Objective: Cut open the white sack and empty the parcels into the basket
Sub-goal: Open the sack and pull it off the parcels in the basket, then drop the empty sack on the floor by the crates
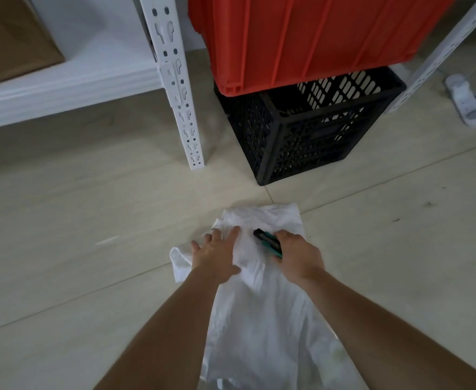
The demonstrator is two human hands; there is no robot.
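White woven plastic sack point(262, 291) lay uncut on the floor as our left hand point(215, 256) pressed it flat, fingers spread, our right hand point(298, 256) gripping a green-black utility knife point(267, 242); black perforated plastic basket point(301, 130) waited nearby.

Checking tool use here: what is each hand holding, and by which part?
The right hand grips a green-and-black utility knife by its rear handle. The left hand holds nothing; it presses flat on the white sack.
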